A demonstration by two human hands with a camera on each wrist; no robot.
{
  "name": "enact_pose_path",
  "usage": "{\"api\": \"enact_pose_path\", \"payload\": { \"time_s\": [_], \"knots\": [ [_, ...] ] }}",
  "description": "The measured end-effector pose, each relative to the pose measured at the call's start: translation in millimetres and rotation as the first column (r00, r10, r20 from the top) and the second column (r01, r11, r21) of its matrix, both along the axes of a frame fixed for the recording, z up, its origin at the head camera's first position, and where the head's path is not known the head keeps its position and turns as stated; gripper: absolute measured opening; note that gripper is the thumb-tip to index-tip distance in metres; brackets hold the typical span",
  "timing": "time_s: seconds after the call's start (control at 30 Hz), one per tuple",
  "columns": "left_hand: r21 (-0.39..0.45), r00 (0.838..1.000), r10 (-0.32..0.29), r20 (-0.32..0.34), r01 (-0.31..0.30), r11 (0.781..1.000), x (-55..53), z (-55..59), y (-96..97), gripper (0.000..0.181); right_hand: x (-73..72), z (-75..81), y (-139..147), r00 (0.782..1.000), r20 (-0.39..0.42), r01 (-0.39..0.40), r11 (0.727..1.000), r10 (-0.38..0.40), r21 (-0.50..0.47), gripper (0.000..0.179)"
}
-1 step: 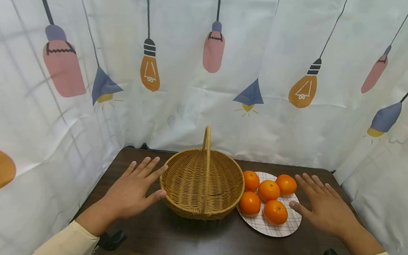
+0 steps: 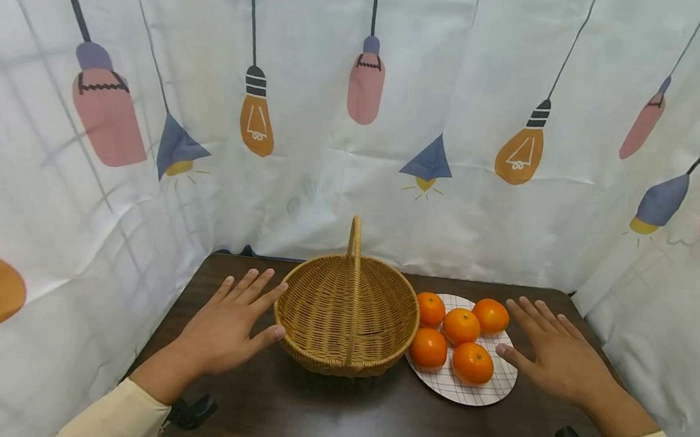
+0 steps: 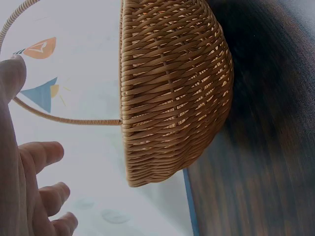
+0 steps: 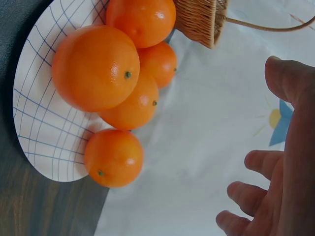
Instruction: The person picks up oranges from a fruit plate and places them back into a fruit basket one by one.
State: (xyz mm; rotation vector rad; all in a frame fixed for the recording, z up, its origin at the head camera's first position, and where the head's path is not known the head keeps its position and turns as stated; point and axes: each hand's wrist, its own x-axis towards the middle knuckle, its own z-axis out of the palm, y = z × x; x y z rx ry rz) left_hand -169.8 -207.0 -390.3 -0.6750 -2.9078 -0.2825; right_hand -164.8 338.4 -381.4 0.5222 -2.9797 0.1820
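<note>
Five oranges (image 2: 472, 364) on grid-printed plate (image 2: 502, 379), wicker basket (image 2: 315, 314) beside; hands (image 2: 223, 331) (image 2: 562, 358) spread either side; lamp-printed curtain (image 2: 327, 196) behind.

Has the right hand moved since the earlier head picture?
No: in the head view, the right hand shows no visible shift in any direction against the far right corner of the table.

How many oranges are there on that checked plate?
5 on the plate: front-left orange, front-right orange, middle orange, back-left orange beside the basket, back-right orange. The right wrist view also shows five; none seems hidden.
</note>
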Motion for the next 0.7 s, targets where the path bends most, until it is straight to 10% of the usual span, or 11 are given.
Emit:
{"api": "enact_pose_path", "payload": {
  "time_s": [0.4,0.7],
  "knots": [
    [0.143,0.997,0.070,0.015,-0.071,0.987,-7.1,-13.1,3.2,0.074,0.7,-12.5,-1,1.000,-0.018,0.019,1.000,-0.019,-0.003,0.091],
    [0.256,0.977,0.153,0.151,-0.188,0.948,-15.3,-23.4,6.1,0.072,1.0,-27.2,-2,1.000,-0.017,0.022,0.998,-0.023,-0.057,0.083]
  ]
}}
